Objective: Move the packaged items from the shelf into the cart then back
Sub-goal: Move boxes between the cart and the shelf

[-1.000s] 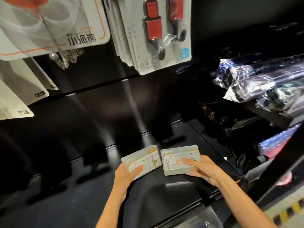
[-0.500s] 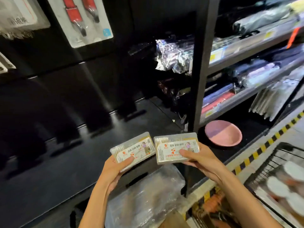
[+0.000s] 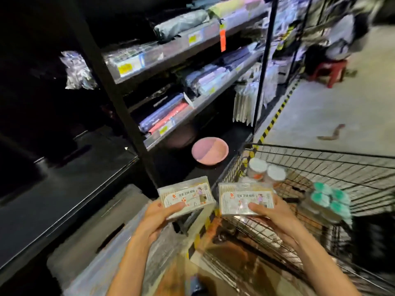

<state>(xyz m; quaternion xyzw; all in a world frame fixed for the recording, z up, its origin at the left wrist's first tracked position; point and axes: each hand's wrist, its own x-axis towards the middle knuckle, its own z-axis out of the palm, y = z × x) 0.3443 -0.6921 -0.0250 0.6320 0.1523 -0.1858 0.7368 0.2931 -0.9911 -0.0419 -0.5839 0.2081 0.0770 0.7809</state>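
The left hand [image 3: 159, 218] grips one clear packaged box [image 3: 185, 196]. The right hand [image 3: 274, 216] grips a second box [image 3: 245, 201] above the near left corner of the wire cart [image 3: 320, 159].

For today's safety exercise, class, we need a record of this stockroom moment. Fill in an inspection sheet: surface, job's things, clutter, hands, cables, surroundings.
Surface: black metal shelf, bare where it shows.
Job's things: two clear plastic packets with white printed labels, left packet and right packet; black wire shopping cart already holding white-lidded jars and teal-capped bottles.
Clutter: pink plastic basin on the floor-level shelf; clear plastic wrapping below the hands.
Hands: left hand grips the left packet; right hand grips the right packet, over the cart's edge.
Cables: nothing seen.
Surroundings: shelves of bagged goods; yellow-black floor tape; red plastic stool.
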